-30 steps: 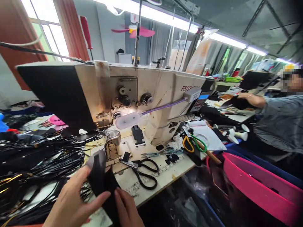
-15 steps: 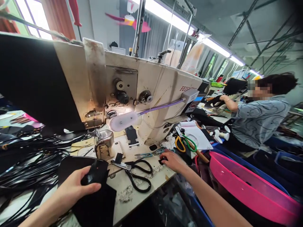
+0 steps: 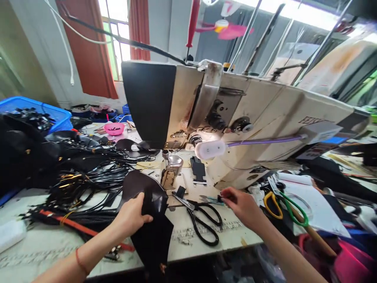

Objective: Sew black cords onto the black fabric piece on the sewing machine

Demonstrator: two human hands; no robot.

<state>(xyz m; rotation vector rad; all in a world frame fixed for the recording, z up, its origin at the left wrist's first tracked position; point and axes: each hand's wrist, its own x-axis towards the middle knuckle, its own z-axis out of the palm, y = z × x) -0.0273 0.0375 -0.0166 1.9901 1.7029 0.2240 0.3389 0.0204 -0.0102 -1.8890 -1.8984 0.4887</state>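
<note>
My left hand (image 3: 133, 212) grips a black leather-like piece (image 3: 154, 239), thumb on top and the other fingers partly hidden. The piece lies over the table edge, just in front of the sewing machine's post (image 3: 171, 173). My right hand (image 3: 240, 204) is closed in a pinch on a small black piece (image 3: 220, 199), above the table. Behind its fingertips lie small blue-handled snips (image 3: 210, 199), partly covered. Between my hands rest black-handled scissors (image 3: 206, 222), with a small black scrap (image 3: 180, 192) by their blades.
The sewing machine (image 3: 265, 106) stands across the table with a lit lamp (image 3: 210, 150). Black straps (image 3: 97, 177) are heaped at left, near a blue basket (image 3: 55, 114). Green-handled scissors (image 3: 294, 210) and a notebook (image 3: 312, 196) lie at right, with a pink tub (image 3: 353, 259) below.
My view has swung left, so the co-worker is out of sight and the strap heap shows more. My right hand has lifted slightly with the small black piece; the left keeps its hold.
</note>
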